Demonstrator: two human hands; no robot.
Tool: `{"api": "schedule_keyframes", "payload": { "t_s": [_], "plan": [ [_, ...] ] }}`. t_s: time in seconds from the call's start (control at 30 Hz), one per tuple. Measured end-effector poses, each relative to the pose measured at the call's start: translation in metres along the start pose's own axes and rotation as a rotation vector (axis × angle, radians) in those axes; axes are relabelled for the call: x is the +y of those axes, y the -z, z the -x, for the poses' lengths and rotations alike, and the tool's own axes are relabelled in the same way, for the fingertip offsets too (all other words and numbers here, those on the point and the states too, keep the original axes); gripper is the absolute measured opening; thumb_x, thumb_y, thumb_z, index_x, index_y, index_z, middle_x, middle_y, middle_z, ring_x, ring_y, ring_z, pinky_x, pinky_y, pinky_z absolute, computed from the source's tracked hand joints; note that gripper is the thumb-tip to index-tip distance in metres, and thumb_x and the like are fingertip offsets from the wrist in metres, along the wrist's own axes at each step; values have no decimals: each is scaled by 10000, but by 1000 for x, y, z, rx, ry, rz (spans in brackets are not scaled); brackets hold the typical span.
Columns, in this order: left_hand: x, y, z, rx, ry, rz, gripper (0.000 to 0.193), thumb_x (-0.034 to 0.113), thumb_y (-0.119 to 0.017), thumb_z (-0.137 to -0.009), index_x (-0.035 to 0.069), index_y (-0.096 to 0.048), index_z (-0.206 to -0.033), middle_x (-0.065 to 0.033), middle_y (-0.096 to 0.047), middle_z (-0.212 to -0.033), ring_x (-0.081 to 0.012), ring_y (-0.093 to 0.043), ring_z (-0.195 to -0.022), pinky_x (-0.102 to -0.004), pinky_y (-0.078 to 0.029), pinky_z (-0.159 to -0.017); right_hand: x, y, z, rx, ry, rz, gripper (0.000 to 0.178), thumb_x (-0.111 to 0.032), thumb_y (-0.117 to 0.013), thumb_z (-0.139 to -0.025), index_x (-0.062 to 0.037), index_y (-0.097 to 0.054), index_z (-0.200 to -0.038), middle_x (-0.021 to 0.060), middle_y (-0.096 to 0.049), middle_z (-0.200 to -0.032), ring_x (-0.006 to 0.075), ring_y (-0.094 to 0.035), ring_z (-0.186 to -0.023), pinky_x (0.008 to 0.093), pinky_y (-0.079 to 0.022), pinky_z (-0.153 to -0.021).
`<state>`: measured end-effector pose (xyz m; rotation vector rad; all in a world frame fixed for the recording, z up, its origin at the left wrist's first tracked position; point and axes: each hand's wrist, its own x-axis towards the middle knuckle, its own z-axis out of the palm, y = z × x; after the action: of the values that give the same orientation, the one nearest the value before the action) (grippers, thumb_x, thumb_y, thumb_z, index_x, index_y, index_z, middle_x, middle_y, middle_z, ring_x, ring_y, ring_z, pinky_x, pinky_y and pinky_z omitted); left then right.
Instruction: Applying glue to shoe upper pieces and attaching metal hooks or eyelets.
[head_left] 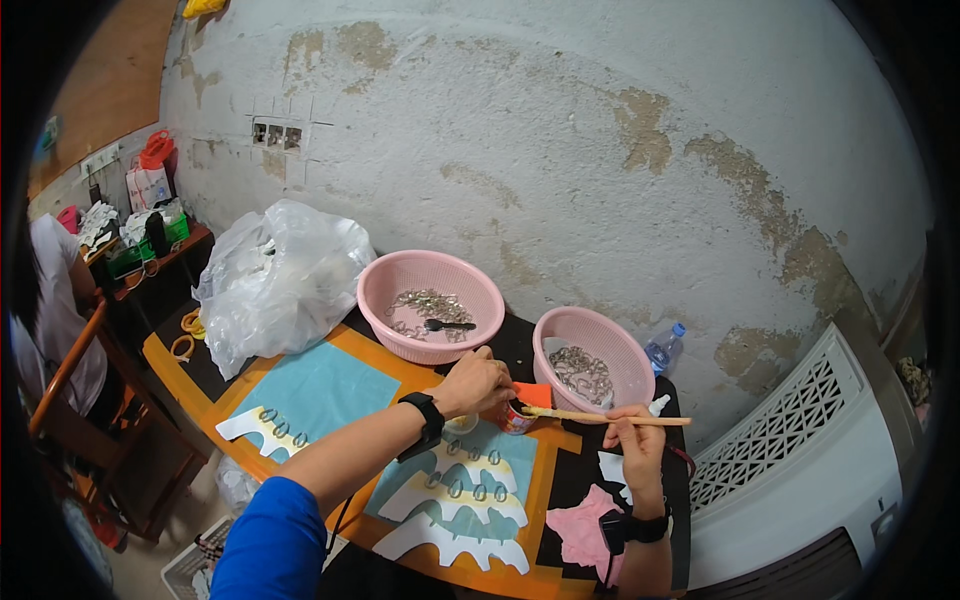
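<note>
At the left edge, a seated person (65,300) is cut off by the dark lens rim. The contents of the clear plastic bag (285,280) are blurred by its folds. The blue-green sheet (335,375) and the white scalloped pieces (455,495), several topped with metal rings, are partly covered by the left forearm. Metal pieces and a dark utensil are held in the left pink basket (430,350). The fingers of the left hand (475,383) are bent beside the small tin (516,420); their tips are hidden, so whether anything is gripped cannot be told. The wooden stick (585,416) is pinched between thumb and fingers of the right hand (637,445), its yellowish head placed at the tin's mouth, left of the grip, and its plain end extended rightward. The pink cloth (578,520) below is partly overlapped by the right wristband.
</note>
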<state>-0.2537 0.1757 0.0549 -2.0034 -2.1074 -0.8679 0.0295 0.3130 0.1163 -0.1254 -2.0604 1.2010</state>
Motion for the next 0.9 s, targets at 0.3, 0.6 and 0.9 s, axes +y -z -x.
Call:
{"api": "schedule_keyframes", "payload": {
  "t_s": [0.3, 0.6, 0.9],
  "plan": [
    [1, 1, -1, -18, 39, 31, 289, 325, -709, -852, 100, -820, -996, -53, -759, -1051, -274, -533, -885, -384, -446, -883, 4, -34, -12, -136, 9, 247, 115, -54, -597, -986, 1, -685, -1035, 64, -651, -821, 114, -605, -676, 261, -486, -611],
    [3, 3, 0, -24, 41, 29, 274, 321, -716, -856, 113, -822, -1000, -30, -759, -1039, -274, -529, -910, -387, -445, -894, 20, -33, -17, -140, -115, 173, 163, -101, -603, -1007, 18, -695, -1070, 47, -679, -801, 84, -612, -646, 239, -495, -597],
    [6, 3, -1, -46, 45, -19, 264, 314, -708, -869, 113, -820, -997, -20, -757, -1026, -267, -520, -912, -392, -437, -894, 30, -30, -16, 140, -132, 16, 172, -131, -616, -1027, 29, -678, -1018, 62, -666, -760, 87, -613, -613, 215, -486, -569]
  ]
}}
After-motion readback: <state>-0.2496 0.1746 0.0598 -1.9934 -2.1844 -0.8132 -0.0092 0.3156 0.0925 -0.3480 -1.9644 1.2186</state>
